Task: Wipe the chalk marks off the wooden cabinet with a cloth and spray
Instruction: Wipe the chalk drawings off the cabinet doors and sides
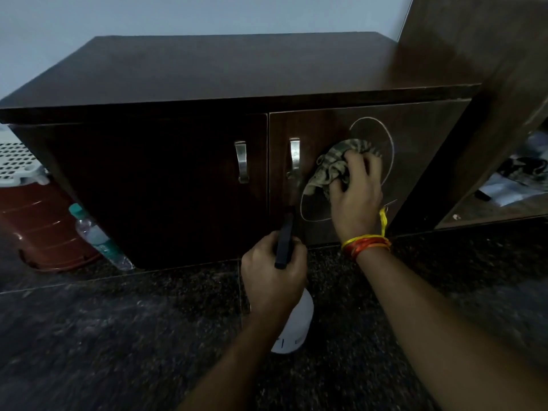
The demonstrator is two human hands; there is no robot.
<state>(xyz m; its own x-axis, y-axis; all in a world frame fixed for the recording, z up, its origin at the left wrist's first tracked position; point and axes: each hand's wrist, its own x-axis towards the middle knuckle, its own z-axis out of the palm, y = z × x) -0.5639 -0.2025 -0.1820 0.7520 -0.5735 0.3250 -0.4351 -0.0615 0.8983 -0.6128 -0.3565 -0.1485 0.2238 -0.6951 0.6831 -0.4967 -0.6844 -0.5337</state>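
Note:
A dark wooden cabinet [154, 179] with two doors and metal handles stands on the floor. White chalk marks [390, 137], loops drawn as thin lines, cover its right door. My right hand [357, 194] grips a bunched striped cloth [329, 170] and presses it against the right door, inside the chalk loops. My left hand [271, 274] holds a white spray bottle [296, 324] by its black trigger head, low in front of the cabinet's base, nozzle pointing toward the door.
A clear plastic water bottle [98, 237] leans against the cabinet's left side, next to a red bucket [41, 229] and a white perforated basket [17, 158]. A wooden panel [486, 84] rises at the right. The floor is dark speckled stone.

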